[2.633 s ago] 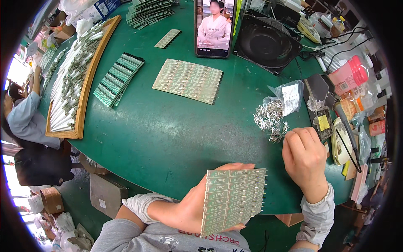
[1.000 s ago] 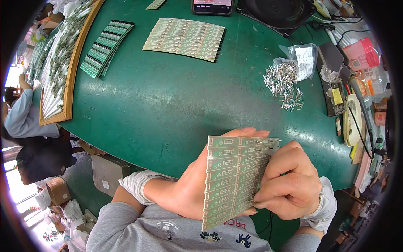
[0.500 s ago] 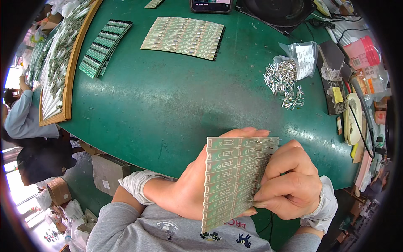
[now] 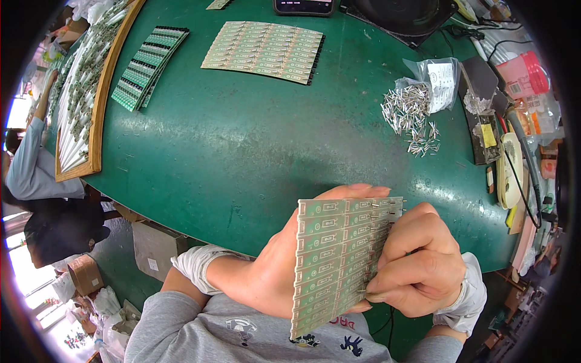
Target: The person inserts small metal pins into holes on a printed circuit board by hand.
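Observation:
My left hand [image 4: 272, 260] holds a green circuit board panel [image 4: 324, 257] upright from behind, its fingers showing past the top and lower edges. Rows of small identical boards make up the panel. A few metal pins [image 4: 376, 205] stick out of its face near the top right. My right hand [image 4: 423, 263] is closed in a pinch close against the panel's right part. A thin metal pin [image 4: 362, 293] shows at its thumb and fingertip, touching or nearly touching the board. The curled fingers hide the panel's right side.
Loose metal pins [image 4: 408, 112] spill from a clear bag [image 4: 443, 85] at the right of the green table [image 4: 242, 151]. Another pinned panel [image 4: 263, 51] and stacked green panels [image 4: 148, 69] lie farther off. A wooden-framed tray [image 4: 97, 133] stands left, near a co-worker's sleeve [image 4: 33, 160]; a soldering iron [image 4: 521, 139] right.
My hands and the panel stay almost in place; the pin at my right fingertips shows a little more clearly. The co-worker's arm at the left has reached farther forward.

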A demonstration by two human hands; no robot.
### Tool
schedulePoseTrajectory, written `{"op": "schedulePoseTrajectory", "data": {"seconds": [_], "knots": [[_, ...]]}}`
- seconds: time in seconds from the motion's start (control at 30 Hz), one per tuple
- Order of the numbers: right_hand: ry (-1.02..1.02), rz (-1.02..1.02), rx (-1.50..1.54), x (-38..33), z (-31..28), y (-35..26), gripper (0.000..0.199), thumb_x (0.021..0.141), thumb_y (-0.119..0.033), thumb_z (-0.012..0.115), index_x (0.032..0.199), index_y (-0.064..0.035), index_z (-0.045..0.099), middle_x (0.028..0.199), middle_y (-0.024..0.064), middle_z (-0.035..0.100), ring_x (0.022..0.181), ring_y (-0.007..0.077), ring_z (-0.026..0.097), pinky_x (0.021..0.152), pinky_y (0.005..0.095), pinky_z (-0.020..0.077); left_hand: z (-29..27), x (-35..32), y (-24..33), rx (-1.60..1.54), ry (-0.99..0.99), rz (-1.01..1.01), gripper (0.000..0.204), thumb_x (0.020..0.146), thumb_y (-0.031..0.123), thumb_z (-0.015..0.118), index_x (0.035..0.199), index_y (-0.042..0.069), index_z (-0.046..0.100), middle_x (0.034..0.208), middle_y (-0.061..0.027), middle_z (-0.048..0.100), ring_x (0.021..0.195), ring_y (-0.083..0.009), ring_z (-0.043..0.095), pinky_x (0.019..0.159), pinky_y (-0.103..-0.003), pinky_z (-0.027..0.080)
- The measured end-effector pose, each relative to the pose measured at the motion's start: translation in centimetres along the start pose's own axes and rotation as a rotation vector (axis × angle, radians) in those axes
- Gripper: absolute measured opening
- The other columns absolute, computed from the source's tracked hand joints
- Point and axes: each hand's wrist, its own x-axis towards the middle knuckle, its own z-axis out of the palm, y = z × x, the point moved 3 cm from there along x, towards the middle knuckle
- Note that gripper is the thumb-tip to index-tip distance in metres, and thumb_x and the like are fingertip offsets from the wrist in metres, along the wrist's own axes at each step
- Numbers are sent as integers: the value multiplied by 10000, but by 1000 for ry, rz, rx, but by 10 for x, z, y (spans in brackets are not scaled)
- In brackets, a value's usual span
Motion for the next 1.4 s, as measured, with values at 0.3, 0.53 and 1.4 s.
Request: {"op": "schedulePoseTrajectory", "data": {"seconds": [0.3,0.53,1.4], "knots": [[10,-7,13,-1,0,0,262,635,-114,835,859,-113,700,843,-5,584,722,181,543,633,300,418,0,0,0,19,-10,-7,1146,620,123,908,1452,-29,135,1497,-227,284,1269,-270,472,1009,-379,435],[14,-10,10,0,0,1,273,631,-116,840,865,-113,698,841,-6,588,722,181,545,634,302,419,-2,0,-8,-38,-13,67,1140,629,121,903,1457,-21,132,1498,-224,283,1265,-267,475,1011,-379,434],[20,-254,-236,-13,2,-1,278,627,-97,751,903,-91,721,925,20,618,745,170,561,628,259,445,1,1,-4,-61,4,52,1088,642,43,878,1460,-24,164,1490,-179,319,1239,-244,500,995,-364,453]]}}
